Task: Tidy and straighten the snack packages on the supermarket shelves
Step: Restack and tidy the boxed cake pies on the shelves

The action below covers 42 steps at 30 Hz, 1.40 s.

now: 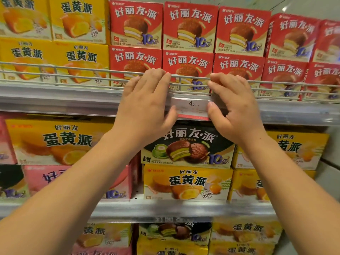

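Roughly ten red boxes (189, 26), two hands (145, 100).

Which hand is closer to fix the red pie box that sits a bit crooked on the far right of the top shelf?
The right hand, probably. It rests on the grey wire shelf rail nearer the tilted red cardboard pie box. The left hand would have to cross over it.
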{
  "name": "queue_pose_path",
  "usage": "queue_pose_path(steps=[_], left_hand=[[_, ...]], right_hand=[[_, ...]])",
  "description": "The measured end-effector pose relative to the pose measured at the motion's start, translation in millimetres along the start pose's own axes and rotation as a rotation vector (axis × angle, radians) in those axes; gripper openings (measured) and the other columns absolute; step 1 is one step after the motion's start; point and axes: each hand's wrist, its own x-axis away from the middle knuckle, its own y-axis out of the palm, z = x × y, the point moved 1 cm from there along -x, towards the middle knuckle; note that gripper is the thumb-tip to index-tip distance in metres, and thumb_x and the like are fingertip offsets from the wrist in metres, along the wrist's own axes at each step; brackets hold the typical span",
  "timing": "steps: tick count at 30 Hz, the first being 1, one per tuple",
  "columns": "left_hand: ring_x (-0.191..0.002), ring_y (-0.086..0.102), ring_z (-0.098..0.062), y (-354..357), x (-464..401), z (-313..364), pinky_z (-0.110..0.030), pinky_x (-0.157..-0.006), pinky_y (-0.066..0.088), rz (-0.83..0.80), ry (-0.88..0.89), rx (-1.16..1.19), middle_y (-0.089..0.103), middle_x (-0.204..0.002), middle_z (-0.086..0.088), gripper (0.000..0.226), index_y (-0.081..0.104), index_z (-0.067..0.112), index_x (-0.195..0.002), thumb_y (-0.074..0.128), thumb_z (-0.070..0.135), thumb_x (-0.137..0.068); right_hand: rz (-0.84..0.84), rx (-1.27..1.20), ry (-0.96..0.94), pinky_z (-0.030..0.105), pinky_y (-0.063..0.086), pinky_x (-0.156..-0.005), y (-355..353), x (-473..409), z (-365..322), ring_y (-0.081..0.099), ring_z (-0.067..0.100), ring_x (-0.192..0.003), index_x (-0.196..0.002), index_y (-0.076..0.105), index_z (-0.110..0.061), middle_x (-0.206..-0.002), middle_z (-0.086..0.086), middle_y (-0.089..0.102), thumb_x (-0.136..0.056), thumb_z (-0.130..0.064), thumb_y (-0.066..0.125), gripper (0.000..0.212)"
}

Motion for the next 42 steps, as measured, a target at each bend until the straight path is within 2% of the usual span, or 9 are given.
queue_pose_path(steps=[5, 8, 10, 14, 19, 24, 34, 39, 42], left_hand=[[-0.147, 0.021, -0.029, 3.5, 12.2, -5.7, -0.046, -0.119, 0.014, 0.027, 0.05, 0.019, 0.029, -0.157, -0.013, 0.069, 0.03, 0.008, -0.15, 0.051, 0.039, -0.092], [-0.128, 0.044, -0.038, 22.2, 58.9, -6.0, -0.056, -0.106, 0.035, 0.18, 0.2, 0.159, 0.052, -0.134, -0.023, 0.052, 0.055, 0.002, -0.13, 0.066, 0.016, -0.081], [-0.118, 0.05, -0.035, 38.3, 90.1, -8.7, -0.055, -0.099, 0.041, 0.151, 0.274, 0.177, 0.06, -0.121, -0.02, 0.038, 0.065, 0.004, -0.114, 0.069, 0.011, -0.076], [-0.122, 0.051, -0.038, 50.1, 96.5, -18.8, -0.056, -0.102, 0.04, -0.055, 0.184, 0.064, 0.057, -0.128, -0.019, 0.045, 0.062, 0.004, -0.123, 0.06, 0.019, -0.081], [-0.118, 0.052, -0.039, 47.7, 69.3, -18.9, -0.056, -0.104, 0.029, -0.146, -0.01, -0.136, 0.061, -0.124, -0.018, 0.063, 0.056, 0.003, -0.129, 0.066, 0.044, -0.083], [-0.114, 0.053, -0.044, 49.6, 69.2, -20.2, -0.058, -0.101, 0.028, -0.148, -0.032, -0.164, 0.062, -0.118, -0.022, 0.071, 0.058, 0.002, -0.123, 0.075, 0.049, -0.073], [-0.135, 0.033, -0.034, 41.6, 88.8, -4.5, -0.052, -0.105, 0.025, 0.0, -0.175, 0.128, 0.052, -0.136, -0.02, 0.068, 0.05, 0.012, -0.108, 0.092, 0.029, -0.058], [-0.131, 0.039, -0.037, 32.8, 83.5, 0.2, -0.053, -0.101, 0.03, -0.058, -0.244, 0.149, 0.054, -0.133, -0.014, 0.058, 0.055, 0.015, -0.099, 0.093, 0.027, -0.056], [-0.123, 0.046, -0.038, 24.0, 89.4, -1.7, -0.052, -0.096, 0.036, -0.005, -0.187, 0.174, 0.057, -0.128, -0.013, 0.059, 0.058, 0.013, -0.098, 0.093, 0.027, -0.053]], right_hand=[[-0.086, 0.048, 0.07, 0.036, 0.009, -0.121, -0.4, 3.4, -8.7, 0.03, 0.02, -0.141, -0.137, 0.049, -0.003, -0.147, 0.008, 0.042, -0.091, -0.024, 0.051, 0.051], [-0.091, -0.06, 0.193, 0.037, 0.014, -0.121, 0.2, 31.8, -17.7, 0.019, 0.016, -0.147, -0.145, 0.038, -0.004, -0.156, 0.005, 0.029, -0.092, -0.021, 0.052, 0.058], [-0.029, -0.105, 0.288, 0.034, 0.022, -0.119, 1.4, 69.8, -23.0, 0.026, 0.018, -0.144, -0.14, 0.042, -0.005, -0.151, 0.003, 0.033, -0.089, -0.018, 0.055, 0.054], [0.0, -0.021, 0.326, 0.048, 0.039, -0.105, 1.8, 126.6, -20.8, 0.044, 0.023, -0.128, -0.125, 0.054, -0.008, -0.131, 0.008, 0.051, -0.082, -0.014, 0.056, 0.044], [-0.203, 0.201, 0.373, 0.044, 0.024, -0.11, 1.6, 106.6, -10.9, 0.033, 0.023, -0.135, -0.139, 0.046, -0.014, -0.143, 0.005, 0.046, -0.082, -0.031, 0.057, 0.061], [-0.233, 0.276, 0.311, 0.049, 0.032, -0.101, 7.5, 98.3, -2.7, 0.043, 0.029, -0.12, -0.137, 0.05, -0.01, -0.122, 0.01, 0.055, -0.084, -0.044, 0.057, 0.064], [-0.154, -0.076, 0.347, 0.039, 0.024, -0.101, 0.5, 107.2, 8.3, 0.035, 0.025, -0.132, -0.112, 0.046, -0.029, -0.125, 0.006, 0.051, -0.071, -0.048, 0.071, 0.052], [-0.166, -0.276, 0.413, 0.048, 0.045, -0.099, -10.4, 99.9, 9.9, 0.045, 0.028, -0.12, -0.125, 0.052, -0.022, -0.13, 0.003, 0.044, -0.067, -0.03, 0.085, 0.067], [-0.099, -0.342, 0.32, 0.029, 0.045, -0.101, -17.7, 104.1, 8.8, 0.044, 0.018, -0.121, -0.121, 0.058, -0.018, -0.128, 0.002, 0.045, -0.062, -0.021, 0.088, 0.067]])
